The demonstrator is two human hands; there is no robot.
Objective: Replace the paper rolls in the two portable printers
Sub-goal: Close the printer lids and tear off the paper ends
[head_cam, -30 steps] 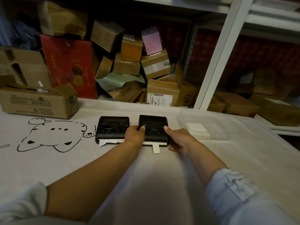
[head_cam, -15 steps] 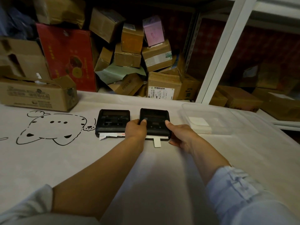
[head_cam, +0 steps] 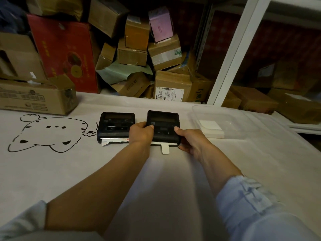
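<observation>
- Pale cloth covers the table [head_cam: 52, 171] across the lower half of the frame, printed with a cat outline [head_cam: 46, 134] at centre left. That soft surface could let a printer slide, so I judge I should steady the body before prying anything.
- Both my forearms reach up the middle of the frame. My left hand [head_cam: 141, 133] grips the left edge of the right printer [head_cam: 163, 126], thumb laid on its top face.
- My right hand [head_cam: 190, 140] holds the same printer's right edge, thumb on top and fingers curled under the near corner. So both hands are clasped on one machine, nothing loose in either.
- A white paper tab [head_cam: 165, 148] sticks out of its near edge, between my hands. I would keep it free, since it seems to be the old roll's tail.
- To do this step well, I would find the cover release with my thumbs and lift the lid evenly. I cannot tell where the latch sits.
- Just left, nearly touching my left hand, lies the left printer [head_cam: 116, 125], closed, with torn paper [head_cam: 112, 140] at its near edge. It waits its turn.
- Right of centre stands a clear plastic tray [head_cam: 196, 110] holding a white pad [head_cam: 210, 126]; whether that is fresh paper I cannot tell.
- Beyond, cardboard boxes [head_cam: 137, 49] pile up across the top of the frame, well apart from my work.
</observation>
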